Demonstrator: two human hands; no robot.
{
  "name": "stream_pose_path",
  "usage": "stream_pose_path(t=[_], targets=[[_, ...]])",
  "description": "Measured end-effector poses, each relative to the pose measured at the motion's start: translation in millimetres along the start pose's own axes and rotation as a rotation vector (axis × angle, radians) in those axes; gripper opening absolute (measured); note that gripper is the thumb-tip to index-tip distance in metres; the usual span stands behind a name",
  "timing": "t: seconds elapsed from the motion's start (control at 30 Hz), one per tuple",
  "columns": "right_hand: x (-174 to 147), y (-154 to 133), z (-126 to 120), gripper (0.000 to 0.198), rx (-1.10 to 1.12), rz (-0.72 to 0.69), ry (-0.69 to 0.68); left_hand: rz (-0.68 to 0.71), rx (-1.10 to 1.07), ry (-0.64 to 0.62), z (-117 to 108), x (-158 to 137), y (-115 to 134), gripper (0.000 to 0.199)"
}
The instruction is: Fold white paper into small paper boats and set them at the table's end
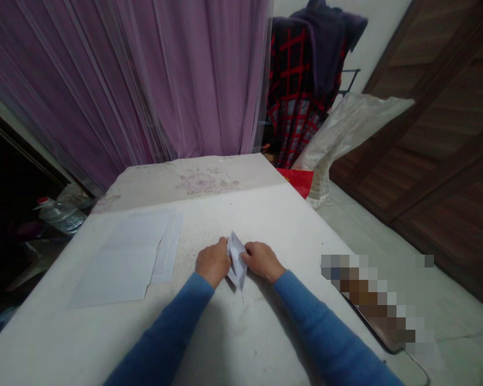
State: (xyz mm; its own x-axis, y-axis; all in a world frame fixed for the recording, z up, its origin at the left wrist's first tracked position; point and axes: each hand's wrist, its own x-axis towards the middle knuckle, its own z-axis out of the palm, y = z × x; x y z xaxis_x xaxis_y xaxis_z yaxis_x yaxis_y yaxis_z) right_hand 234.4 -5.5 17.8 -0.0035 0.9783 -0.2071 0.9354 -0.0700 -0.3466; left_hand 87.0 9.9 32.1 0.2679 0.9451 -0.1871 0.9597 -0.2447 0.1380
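Between my two hands is a small piece of folded white paper, roughly diamond-shaped, with a crease or opening down its middle. My left hand is closed on its left edge, and my right hand pinches its right edge, thumb on top. The folded paper is just above or touching the white table; I cannot tell which. To the left of my left hand lie flat sheets of white paper, overlapping one another.
A pixelated device with a cable lies along the table's right edge. A clear plastic bottle stands beyond the left edge. Purple curtains hang behind the table. A red bag and a whitish sack are at the far right.
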Motion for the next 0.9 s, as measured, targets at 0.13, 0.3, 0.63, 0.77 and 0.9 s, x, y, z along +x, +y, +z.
stream_pose_path(t=[0.13,0.3,0.63,0.77,0.9], targets=[[-2,-2,-2,0.022,-0.012,0.004,-0.006,0.006,0.008,-0.002,-2,-2,0,0.026],[-14,-6,-9,0.024,0.004,0.011,0.124,0.003,-0.046,-0.030,-3,-7,-3,0.037],[-25,-32,-26,0.031,-0.150,-0.067,0.103,-0.002,-0.094,0.001,-1,-7,-1,0.035],[-9,-37,-36,0.032,-0.220,-0.076,-0.017,-0.002,-0.097,-0.003,3,-6,-1,0.039],[1,-42,-40,0.030,-0.253,-0.132,-0.062,0.000,-0.104,-0.007,6,-5,-2,0.041]])
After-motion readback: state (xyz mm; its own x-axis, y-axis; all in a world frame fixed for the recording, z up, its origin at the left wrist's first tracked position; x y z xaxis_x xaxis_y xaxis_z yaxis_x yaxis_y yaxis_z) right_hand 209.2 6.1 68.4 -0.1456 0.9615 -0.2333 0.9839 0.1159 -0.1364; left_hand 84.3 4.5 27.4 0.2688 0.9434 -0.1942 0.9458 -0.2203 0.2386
